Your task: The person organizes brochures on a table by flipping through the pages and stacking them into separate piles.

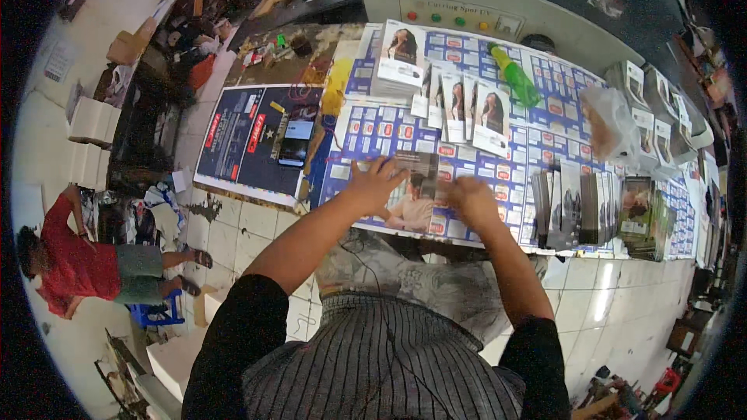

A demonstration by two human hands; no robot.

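A flat printed piece (416, 206) with a dark upper part and a photo on it lies at the table's near edge in front of me. My left hand (375, 187) rests on its left side, fingers spread. Just off its right edge is my right hand (471, 201), smeared by motion, so its fingers cannot be made out. Beyond my hands lie several white printed packs (490, 117), fanned out, beside a taller stack of similar packs (401, 62).
Printed blue sheets (366, 124) cover the table. Upright rows of packs (599, 206) stand at the right, near more bundles (654, 120) and a clear plastic bag (611, 128). A green bottle (513, 78) lies behind. A phone (294, 140) sits left on dark posters (245, 136). A person (93, 257) is at far left.
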